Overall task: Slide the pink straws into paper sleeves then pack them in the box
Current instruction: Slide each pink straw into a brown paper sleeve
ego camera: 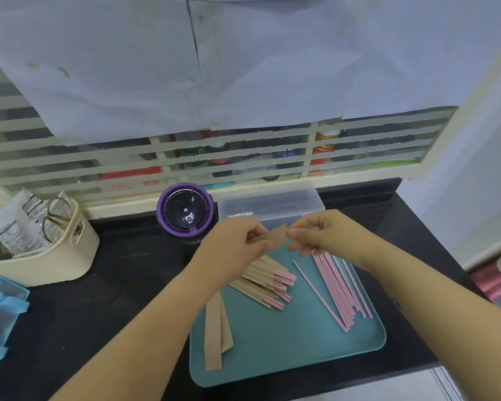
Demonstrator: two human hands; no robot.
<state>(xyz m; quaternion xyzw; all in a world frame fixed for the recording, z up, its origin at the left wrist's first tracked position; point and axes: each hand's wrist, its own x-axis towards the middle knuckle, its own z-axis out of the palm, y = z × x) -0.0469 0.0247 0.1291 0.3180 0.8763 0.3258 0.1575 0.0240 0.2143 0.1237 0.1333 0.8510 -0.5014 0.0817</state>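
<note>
Centre frame: left hand (pixel 237 241) fingers pinch brown paper sleeve (pixel 275 237); right hand (pixel 318 234) fingers pinch its other end, above teal plastic tray (pixel 287 342). Loose pink straws (pixel 339 287) on tray, right.

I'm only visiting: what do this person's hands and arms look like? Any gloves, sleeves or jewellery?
Both are bare. The left hand and right hand wear no gloves, and no sleeve, watch or bracelet shows on either forearm as far as the picture reaches. The right forearm bears a small dark mark, too small to tell what it is.
</note>
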